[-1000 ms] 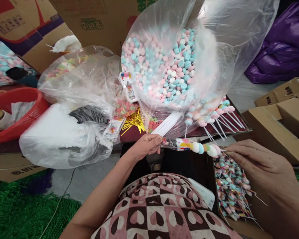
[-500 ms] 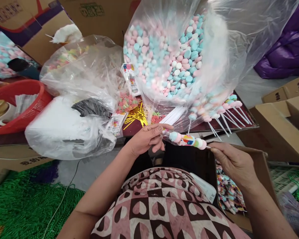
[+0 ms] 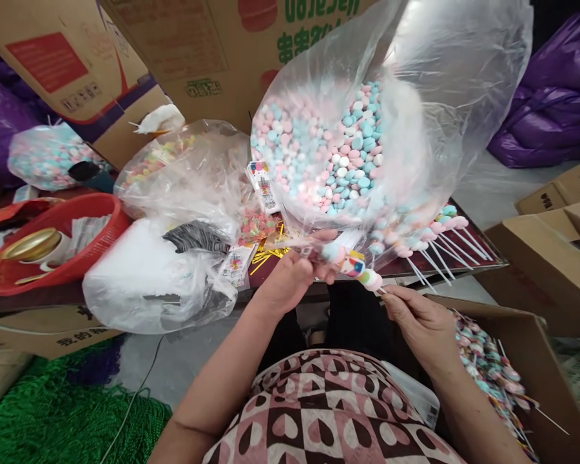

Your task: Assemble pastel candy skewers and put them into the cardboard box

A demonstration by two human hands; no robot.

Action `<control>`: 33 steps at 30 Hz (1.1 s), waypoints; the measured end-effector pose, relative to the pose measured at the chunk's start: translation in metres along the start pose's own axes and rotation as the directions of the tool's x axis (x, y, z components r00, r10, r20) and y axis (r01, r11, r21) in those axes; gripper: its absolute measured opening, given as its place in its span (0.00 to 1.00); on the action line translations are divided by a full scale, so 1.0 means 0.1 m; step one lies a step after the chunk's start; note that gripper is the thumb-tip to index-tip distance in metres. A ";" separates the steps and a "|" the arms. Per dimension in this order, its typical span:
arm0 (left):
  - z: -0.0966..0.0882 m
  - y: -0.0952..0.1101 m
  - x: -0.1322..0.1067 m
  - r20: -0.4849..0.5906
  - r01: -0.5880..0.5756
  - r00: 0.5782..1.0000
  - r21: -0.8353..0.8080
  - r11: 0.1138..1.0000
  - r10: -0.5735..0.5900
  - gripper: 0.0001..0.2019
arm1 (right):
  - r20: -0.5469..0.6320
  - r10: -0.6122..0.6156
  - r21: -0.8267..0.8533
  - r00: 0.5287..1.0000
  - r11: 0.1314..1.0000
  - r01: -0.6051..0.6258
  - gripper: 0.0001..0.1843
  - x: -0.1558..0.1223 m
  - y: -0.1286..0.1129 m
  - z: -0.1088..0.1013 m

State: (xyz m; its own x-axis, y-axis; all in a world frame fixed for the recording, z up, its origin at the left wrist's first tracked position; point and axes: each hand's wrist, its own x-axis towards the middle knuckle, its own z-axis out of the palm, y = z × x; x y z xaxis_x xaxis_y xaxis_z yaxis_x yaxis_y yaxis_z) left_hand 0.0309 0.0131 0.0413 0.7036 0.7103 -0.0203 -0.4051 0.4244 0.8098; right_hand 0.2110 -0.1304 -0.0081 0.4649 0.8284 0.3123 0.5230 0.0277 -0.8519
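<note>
Between my hands is a marshmallow skewer (image 3: 371, 280) with pink, white, green and blue pieces, a bright printed label round its middle and a clear wrapper (image 3: 290, 243) over it. My left hand (image 3: 302, 267) is closed round the wrapper's gathered end, beyond the blue piece. At the other end my right hand (image 3: 418, 316) pinches the white stick just below the pink piece. The skewer tilts down to the right, in front of the table edge. Gold twist ties (image 3: 269, 254) lie behind my left hand, partly covered by it and the wrapper.
A big clear bag of candies (image 3: 352, 161) stands on the table. Candy skewers (image 3: 444, 232) lie at its right, sticks overhanging the edge. A red basket (image 3: 96, 238) and a white-filled bag (image 3: 125, 283) sit left. An open carton (image 3: 536, 348) of wrapped skewers stands low at right.
The view has shifted, showing more of the back cartons and the box of skewers. My left hand has closed further round the wrapper end. The skewer tilts more steeply.
</note>
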 end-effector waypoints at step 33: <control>0.20 -0.26 -0.05 -0.192 -0.208 0.955 0.102 0.973 0.224 0.14 | 0.235 0.155 0.464 0.960 0.850 -0.251 0.15 0.00 -0.30 0.55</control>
State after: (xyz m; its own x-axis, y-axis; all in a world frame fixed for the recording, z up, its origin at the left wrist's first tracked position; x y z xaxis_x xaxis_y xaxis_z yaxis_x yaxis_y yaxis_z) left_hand 0.0497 -0.0125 0.0326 0.4692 0.8817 0.0492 -0.4809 0.2083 0.8517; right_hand 0.1559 -0.1001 -0.0058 0.3591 0.9307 0.0692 -0.0034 0.0754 -0.9971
